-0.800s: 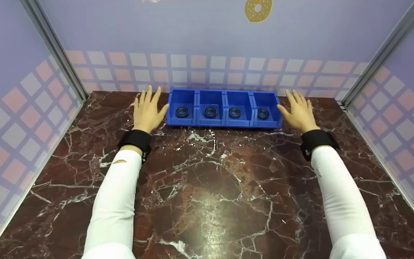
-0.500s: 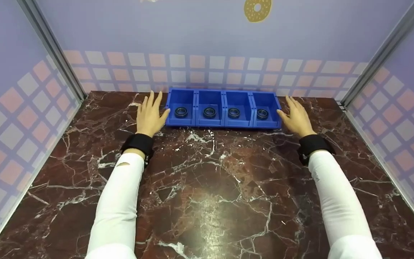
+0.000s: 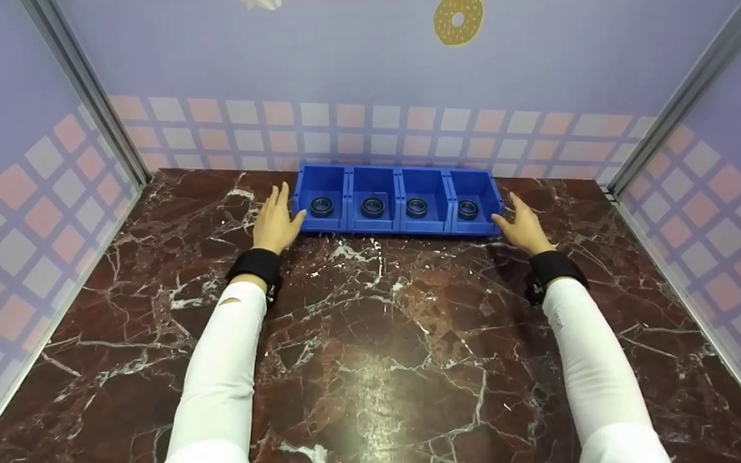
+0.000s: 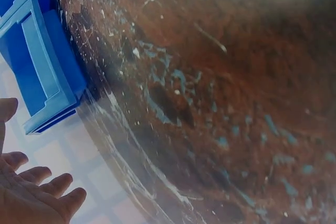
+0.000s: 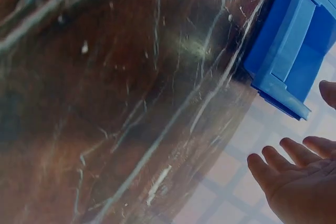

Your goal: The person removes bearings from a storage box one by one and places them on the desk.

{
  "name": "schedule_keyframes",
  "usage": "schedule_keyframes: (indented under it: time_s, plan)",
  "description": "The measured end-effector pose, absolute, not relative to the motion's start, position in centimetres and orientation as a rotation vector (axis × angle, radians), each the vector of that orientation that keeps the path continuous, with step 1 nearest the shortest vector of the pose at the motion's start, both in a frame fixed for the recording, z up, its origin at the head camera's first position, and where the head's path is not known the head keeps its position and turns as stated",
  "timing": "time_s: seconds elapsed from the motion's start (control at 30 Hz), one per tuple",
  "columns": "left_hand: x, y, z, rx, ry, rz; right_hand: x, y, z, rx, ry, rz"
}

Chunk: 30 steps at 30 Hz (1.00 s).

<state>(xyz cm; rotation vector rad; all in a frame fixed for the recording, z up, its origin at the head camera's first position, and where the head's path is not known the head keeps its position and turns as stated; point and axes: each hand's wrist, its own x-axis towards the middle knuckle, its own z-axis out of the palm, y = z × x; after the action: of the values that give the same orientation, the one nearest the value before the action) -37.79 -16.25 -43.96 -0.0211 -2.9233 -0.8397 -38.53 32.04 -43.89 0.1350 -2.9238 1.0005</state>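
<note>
A row of joined blue storage bins (image 3: 374, 226) stands against the back wall in the head view. One black ring, which looks like a ball bearing (image 3: 321, 215), lies in each bin. My left hand (image 3: 275, 225) is beside the row's left end, fingers extended and thumb tip right at the side wall. At the opposite end, my right hand (image 3: 523, 228) mirrors it, its thumb overlapping the right side wall. Both wrist views show the left fingers (image 4: 62, 184) and right fingers (image 5: 281, 156) loosely bent, with a gap before the bin corners.
The bins sit on a dark red marbled tabletop (image 3: 370, 360) with white veins. Lilac panels with a pink and white checked band (image 3: 386, 117) enclose it at the back and sides. Grey metal posts (image 3: 87, 96) mark the back corners.
Both hands have drawn back toward the person and inward, closer to the bin ends. The head view has shifted slightly; the bins and rings keep their places.
</note>
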Motion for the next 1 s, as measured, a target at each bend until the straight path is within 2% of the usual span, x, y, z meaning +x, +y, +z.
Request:
schedule_keyframes:
  time_s: [1.0]
  plan:
    - [-40.4,-14.7,-44.8,0.153,-2.844,-0.992,-41.0,30.7,-45.3,-0.022,-2.889,1.120]
